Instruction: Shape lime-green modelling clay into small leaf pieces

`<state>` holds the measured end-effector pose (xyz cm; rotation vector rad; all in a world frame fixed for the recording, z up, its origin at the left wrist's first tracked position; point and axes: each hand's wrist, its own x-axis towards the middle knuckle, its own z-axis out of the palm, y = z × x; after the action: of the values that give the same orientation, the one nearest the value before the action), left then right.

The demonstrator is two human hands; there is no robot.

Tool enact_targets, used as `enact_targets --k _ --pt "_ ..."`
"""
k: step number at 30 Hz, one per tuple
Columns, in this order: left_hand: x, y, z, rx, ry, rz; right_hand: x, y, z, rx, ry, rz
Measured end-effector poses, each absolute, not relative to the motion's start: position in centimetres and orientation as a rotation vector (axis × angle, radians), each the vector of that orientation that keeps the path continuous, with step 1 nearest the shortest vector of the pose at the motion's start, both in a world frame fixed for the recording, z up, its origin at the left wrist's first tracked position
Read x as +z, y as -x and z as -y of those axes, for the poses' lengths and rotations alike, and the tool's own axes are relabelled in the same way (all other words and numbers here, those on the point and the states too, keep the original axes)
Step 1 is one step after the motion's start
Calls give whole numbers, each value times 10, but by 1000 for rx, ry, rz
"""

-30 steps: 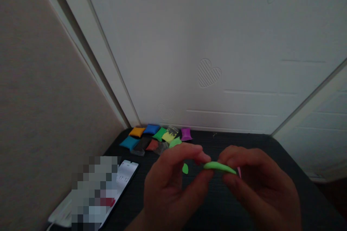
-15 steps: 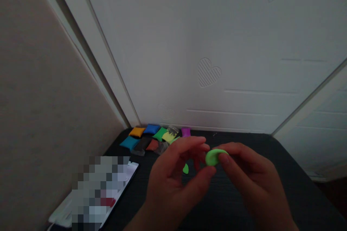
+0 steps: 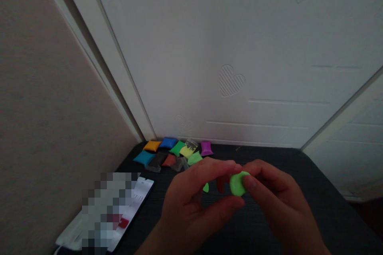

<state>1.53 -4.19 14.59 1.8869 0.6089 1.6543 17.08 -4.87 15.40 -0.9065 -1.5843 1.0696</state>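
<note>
A small rounded lump of light green modelling clay (image 3: 237, 184) is held up over the dark table. My right hand (image 3: 277, 199) pinches its right side, thumb pressed on the face toward me and fingers behind. From the left, my left hand (image 3: 194, 201) curves around the lump, its forefinger at the upper edge and its thumb at the lower edge. The left hand's other fingers are partly hidden behind. Beyond the left hand, a small green clay piece (image 3: 206, 187) lies on the table, partly covered by that hand.
Several coloured clay packets lie at the back left, among them an orange packet (image 3: 152, 146), a teal packet (image 3: 144, 157), a purple packet (image 3: 206, 148) and a light green packet (image 3: 195, 158). A phone-like device (image 3: 143, 191), partly pixelated, rests at left. A white panel (image 3: 191, 48) rises behind the table (image 3: 311, 191).
The green clay lump has turned to show a rounder face and sits slightly lower. My left fingers and thumb have shifted right along its edges. More of the light green packet shows.
</note>
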Motion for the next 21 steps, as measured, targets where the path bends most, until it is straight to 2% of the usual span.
enact_targets --k 16,21 --pt "144 -19 45 1606 -1725 -546 158 -163 55 1096 961 1441" --pt "144 -20 44 1658 -1619 -585 157 -168 54 938 904 1466"
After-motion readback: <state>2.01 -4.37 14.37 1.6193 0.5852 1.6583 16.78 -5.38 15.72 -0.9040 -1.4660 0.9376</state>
